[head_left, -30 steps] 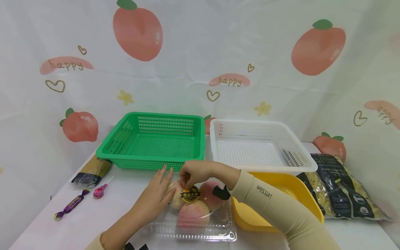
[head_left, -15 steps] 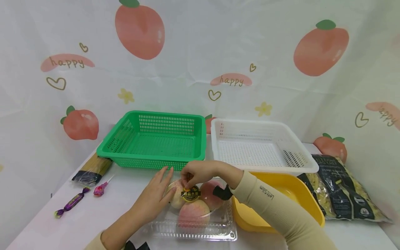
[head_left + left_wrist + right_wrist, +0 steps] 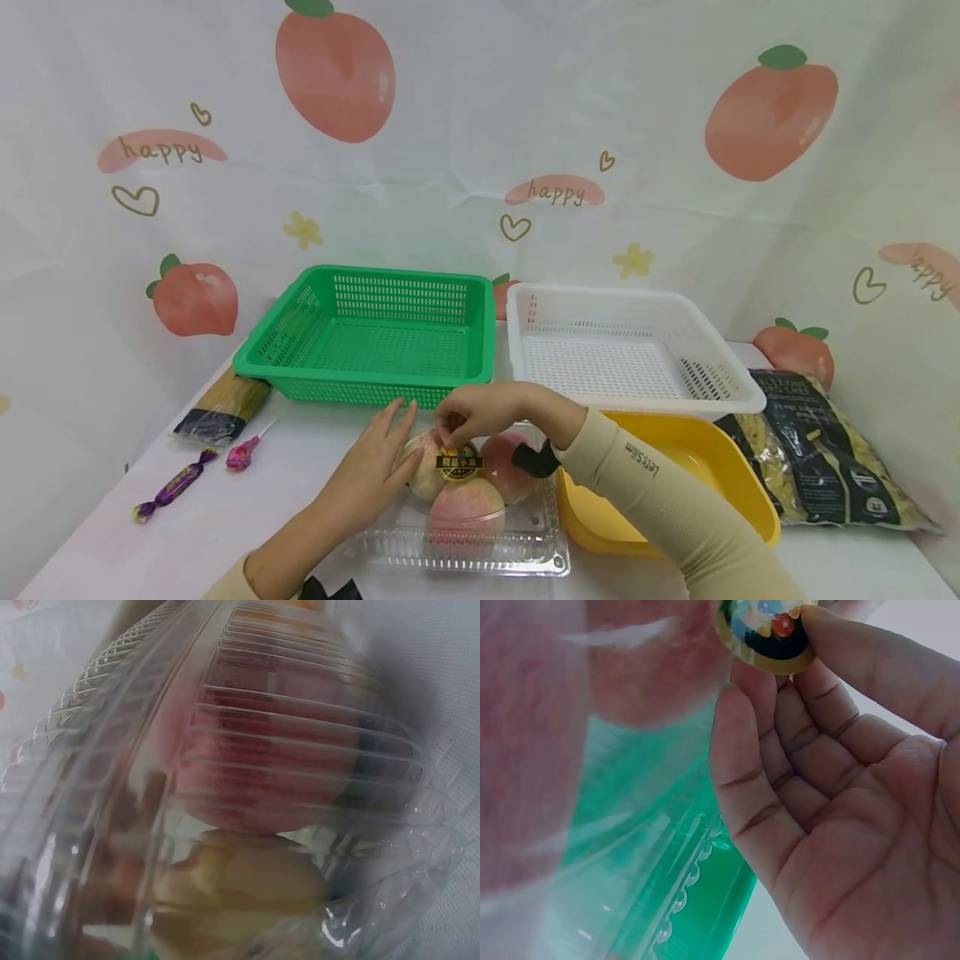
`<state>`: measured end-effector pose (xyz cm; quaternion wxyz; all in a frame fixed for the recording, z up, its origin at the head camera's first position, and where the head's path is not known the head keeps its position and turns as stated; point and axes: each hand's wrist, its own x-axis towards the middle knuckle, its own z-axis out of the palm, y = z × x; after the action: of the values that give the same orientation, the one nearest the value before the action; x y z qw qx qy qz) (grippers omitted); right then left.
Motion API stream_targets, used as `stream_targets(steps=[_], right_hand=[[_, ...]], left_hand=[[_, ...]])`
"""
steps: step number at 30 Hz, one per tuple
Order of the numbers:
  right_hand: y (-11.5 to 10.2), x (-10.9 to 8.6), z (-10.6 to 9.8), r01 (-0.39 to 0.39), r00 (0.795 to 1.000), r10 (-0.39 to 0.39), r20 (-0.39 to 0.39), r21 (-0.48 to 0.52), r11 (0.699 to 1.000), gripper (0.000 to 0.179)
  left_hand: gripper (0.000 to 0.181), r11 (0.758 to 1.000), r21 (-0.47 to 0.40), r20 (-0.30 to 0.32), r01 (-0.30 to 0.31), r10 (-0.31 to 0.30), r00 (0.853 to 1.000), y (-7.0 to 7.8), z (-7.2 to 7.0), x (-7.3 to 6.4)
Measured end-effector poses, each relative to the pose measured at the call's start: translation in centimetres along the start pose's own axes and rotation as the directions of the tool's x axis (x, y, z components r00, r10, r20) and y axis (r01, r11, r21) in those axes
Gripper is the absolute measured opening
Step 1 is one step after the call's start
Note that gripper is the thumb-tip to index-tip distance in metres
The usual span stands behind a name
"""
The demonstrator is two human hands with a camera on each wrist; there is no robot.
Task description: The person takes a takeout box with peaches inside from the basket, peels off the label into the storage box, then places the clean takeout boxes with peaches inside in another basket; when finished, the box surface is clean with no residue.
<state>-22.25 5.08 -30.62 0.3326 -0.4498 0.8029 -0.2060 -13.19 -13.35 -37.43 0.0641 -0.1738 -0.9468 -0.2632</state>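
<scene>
In the head view, the clear plastic box point(image 3: 525, 552) had a ribbed front wall and a domed top, with pink and cream peaches point(image 3: 467, 510) inside and a round black-and-gold label point(image 3: 460, 463) on the dome. Only this view took in the whole box, standing on the desk point(image 3: 187, 554) in front of the green basket point(image 3: 367, 392) and just left of the yellow basin point(image 3: 611, 537). The box lay between the hands: the left hand point(image 3: 371, 471) was spread at its left side, while the right hand point(image 3: 480, 414) reached over from the far side, fingertips at the label's upper edge.

The left wrist view showed the ribbing up close from low down, a pink fruit above a paler one behind it. Blurred brown shapes lay at the left; the fingers could not be made out there.

The right wrist view gave what the head view hid: the right palm, with thumb and forefinger pinching the label's rim beside the glossy plastic.
</scene>
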Motion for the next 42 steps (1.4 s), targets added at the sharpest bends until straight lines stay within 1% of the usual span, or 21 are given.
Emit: stream_targets(steps=[5,9,11,13,15,19,26,38,42], right_hand=[[0.0,-0.1,-0.1,0.014,1.000,-0.015,0.004,0.034,0.999,0.010],[0.0,-0.4,-0.3,0.013,1.000,-0.013,-0.005,0.057,0.998,0.003],[0.0,-0.7,-0.4,-0.008,1.000,0.009,-0.015,0.064,0.998,0.010],[0.1,-1.0,-0.4,-0.027,0.999,0.028,-0.023,0.045,0.999,0.013],[0.2,-1.2,-0.5,-0.044,0.999,0.045,-0.030,0.035,0.998,0.011],[0.5,-1.3,-0.4,-0.036,0.999,0.037,-0.032,0.024,0.999,0.001],[0.7,-1.0,-0.4,-0.012,1.000,0.012,-0.025,0.020,1.000,0.007],[1.0,-1.1,-0.5,-0.033,0.999,0.034,-0.012,0.132,0.991,0.009],[1.1,-1.3,-0.6,-0.028,0.999,0.033,-0.031,0.150,0.988,0.008]], left_hand=[[0.062,1.000,0.004,-0.003,-0.002,0.002,1.000,0.0,-0.1,0.0],[0.062,1.000,-0.003,0.009,0.004,-0.004,1.000,0.0,-0.1,0.0],[0.061,1.000,-0.006,0.013,0.007,-0.007,1.000,0.0,0.0,0.0],[0.060,1.000,-0.006,0.008,0.006,-0.006,1.000,0.0,0.0,-0.1],[0.060,1.000,-0.003,-0.003,0.002,-0.002,1.000,0.0,0.0,-0.1],[0.059,1.000,0.005,-0.026,-0.007,0.007,1.000,0.1,0.0,-0.2],[0.059,1.000,0.013,-0.024,-0.007,0.008,1.000,0.1,-0.1,-0.1],[0.059,1.000,0.013,-0.023,-0.008,0.009,1.000,0.0,0.1,0.0],[0.059,1.000,0.020,-0.029,-0.008,0.008,1.000,0.1,0.1,0.0]])
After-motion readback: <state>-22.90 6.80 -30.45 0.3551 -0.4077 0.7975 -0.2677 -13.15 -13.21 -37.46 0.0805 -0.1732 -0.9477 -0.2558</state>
